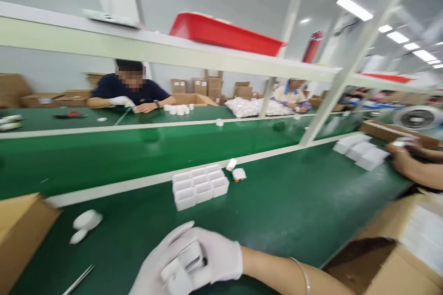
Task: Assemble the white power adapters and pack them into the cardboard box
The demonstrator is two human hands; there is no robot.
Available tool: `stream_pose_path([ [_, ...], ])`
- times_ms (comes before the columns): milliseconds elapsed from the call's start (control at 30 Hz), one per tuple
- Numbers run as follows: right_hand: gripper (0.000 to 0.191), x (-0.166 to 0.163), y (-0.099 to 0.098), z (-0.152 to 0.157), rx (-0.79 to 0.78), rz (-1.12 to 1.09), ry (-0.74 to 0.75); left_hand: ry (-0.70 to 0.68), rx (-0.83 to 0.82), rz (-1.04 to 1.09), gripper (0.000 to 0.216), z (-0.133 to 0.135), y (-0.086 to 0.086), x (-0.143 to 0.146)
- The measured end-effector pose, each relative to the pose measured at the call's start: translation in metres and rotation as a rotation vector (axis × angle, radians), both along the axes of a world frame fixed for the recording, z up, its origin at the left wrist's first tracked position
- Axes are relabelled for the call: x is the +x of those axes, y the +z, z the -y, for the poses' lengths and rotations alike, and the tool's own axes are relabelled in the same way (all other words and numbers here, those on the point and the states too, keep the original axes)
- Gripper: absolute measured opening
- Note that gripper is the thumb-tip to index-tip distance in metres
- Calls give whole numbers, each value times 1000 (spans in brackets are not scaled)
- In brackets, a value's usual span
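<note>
My left hand [154,260] and right hand [223,253] close their fingers around a white case [178,279]; light, even pressure should steady it.

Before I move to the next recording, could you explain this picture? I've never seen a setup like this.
There's no machine handling things here: a camera on a person's head looks forward and down at their gloved hands. The left hand and right hand hold a small white item, too blurred to identify. On the green worktop lie a grid of white compartments, white pieces and a slim metal tool. The bare arms at the picture's right edge belong to someone else.
</note>
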State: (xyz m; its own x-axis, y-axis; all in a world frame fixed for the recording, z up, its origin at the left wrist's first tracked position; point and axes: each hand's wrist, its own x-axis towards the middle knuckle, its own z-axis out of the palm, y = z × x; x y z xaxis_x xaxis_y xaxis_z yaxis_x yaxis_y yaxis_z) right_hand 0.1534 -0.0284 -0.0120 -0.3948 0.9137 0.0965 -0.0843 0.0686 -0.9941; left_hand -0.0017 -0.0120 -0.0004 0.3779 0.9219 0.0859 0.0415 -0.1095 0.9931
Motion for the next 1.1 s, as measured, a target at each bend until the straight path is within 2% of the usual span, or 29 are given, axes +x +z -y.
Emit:
stream_pose_path([
  [67, 65, -1, 13, 12, 132, 97, -53, -10, 45, -61, 31, -3, -7, -8],
  [100, 60, -1, 17, 16, 151, 134, -64, -86, 198, -123, 35, -4, -10, -13],
  [167, 66, -1, 19, 19, 150, 214, -85, -129, 497, -298, 39, -6, -13, -21],
  [233, 64, 1, 17, 21, 142, 310, -105, -114, 671, -410, 45, -6, -10, -24],
  [400, 50, 8, 8, 21, 183, 303, -138, -54, 783, -482, 41, 1, 6, -20],
  [500, 43, 12, 6, 20, 196, 258, -109, -49, 793, -506, 40, 1, 8, -19],
  [700, 40, 16, 6, 18, 132, 139, -21, -68, 669, -529, 41, 2, 7, -20],
  [800, 43, 14, 6, 19, 113, 129, 25, -76, 459, -483, 38, 4, 9, -19],
  [933, 46, 9, 5, 23, 66, 186, 7, -66, 164, -263, 44, 4, 9, -15],
  [1100, 52, 7, -4, 26, 43, 235, -65, -51, -185, 43, 77, 2, 9, -14],
])
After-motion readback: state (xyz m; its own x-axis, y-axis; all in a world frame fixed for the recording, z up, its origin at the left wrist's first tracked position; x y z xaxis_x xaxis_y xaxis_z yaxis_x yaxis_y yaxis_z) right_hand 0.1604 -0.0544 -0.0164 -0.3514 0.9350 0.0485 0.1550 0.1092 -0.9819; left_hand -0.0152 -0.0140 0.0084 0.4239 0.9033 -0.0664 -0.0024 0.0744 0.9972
